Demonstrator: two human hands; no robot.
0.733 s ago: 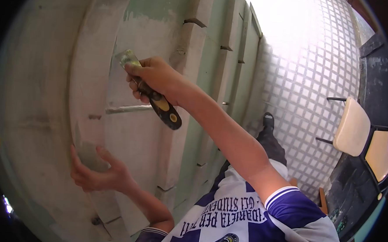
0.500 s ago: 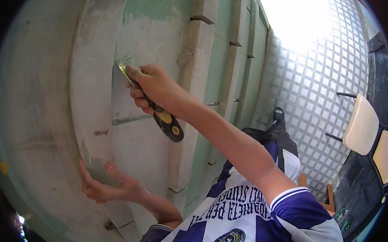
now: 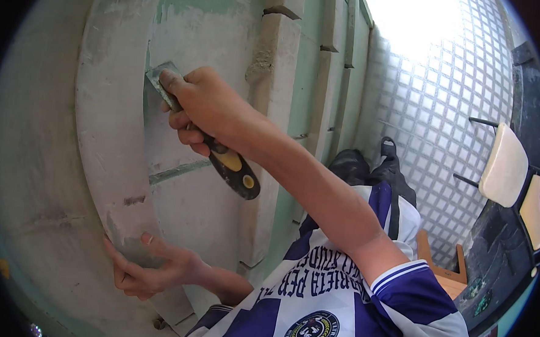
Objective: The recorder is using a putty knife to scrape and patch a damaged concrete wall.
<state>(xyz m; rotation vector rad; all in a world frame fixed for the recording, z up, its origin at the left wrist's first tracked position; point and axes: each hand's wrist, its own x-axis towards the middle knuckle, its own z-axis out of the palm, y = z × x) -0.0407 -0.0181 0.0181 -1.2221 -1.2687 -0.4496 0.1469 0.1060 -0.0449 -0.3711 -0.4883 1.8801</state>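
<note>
**Scraper [image 3: 232, 166] slants toward the pale board's [image 3: 112, 99] right edge**

The right hand [image 3: 203, 104] is wrapped around the scraper's handle, thumb laid along the blade [image 3: 157, 84]. The tool's long axis runs from lower right to upper left, aslant to the board; its tip lies where board and recessed panel [image 3: 206, 49] meet, though contact cannot be told. The left hand [image 3: 155, 269], well apart from the scraper, has thumb and fingers parted, fingertips at the board's left edge. Beyond are a notched rib [image 3: 279, 77], tiled floor [image 3: 451, 92] and cream seat [image 3: 503, 168].
</note>
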